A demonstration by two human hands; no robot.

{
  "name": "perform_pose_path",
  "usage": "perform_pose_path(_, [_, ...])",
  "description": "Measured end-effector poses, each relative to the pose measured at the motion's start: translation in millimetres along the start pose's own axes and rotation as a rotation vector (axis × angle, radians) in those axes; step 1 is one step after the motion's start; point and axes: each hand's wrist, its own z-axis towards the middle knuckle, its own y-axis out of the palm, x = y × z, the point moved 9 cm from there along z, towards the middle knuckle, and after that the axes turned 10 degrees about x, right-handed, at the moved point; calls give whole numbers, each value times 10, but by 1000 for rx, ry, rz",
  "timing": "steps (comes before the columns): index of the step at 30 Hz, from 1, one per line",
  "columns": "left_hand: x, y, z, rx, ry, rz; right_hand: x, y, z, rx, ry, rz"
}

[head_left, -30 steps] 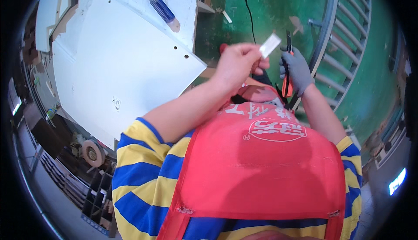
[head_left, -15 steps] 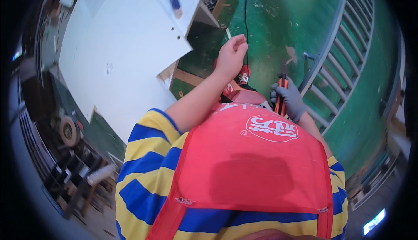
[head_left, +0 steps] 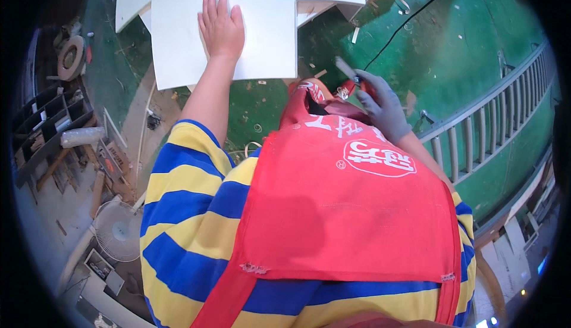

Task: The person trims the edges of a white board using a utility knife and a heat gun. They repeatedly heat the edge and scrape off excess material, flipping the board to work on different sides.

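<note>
My bare left hand (head_left: 222,30) lies flat on a white board (head_left: 267,42), fingers stretched out and slightly apart. The board has a squared notch on its right side. Low at the right, in front of my red apron, my grey-gloved right hand (head_left: 383,106) is closed around what look like pliers (head_left: 347,69). Their grey metal end points up and left, while the fingers cover most of the orange-red handles.
A metal ladder (head_left: 470,143) lies on the green floor (head_left: 410,42) at the right. A black cable (head_left: 410,21) crosses the floor among scraps. Left of me are a fan (head_left: 119,230), a compartmented dark box (head_left: 53,116) and a tape roll (head_left: 71,57).
My left hand has moved left and come down flat on the board. The view has turned leftward. The pliers in my right hand have tipped over to the left.
</note>
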Motion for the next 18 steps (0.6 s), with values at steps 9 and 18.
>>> perform_pose_path(9, [153,134,-74,132,15,-38,-260,722,-110,-31,-109,-241])
perform_pose_path(18, [270,-1,-92,182,41,47,-172,910,-236,120,-20,-327])
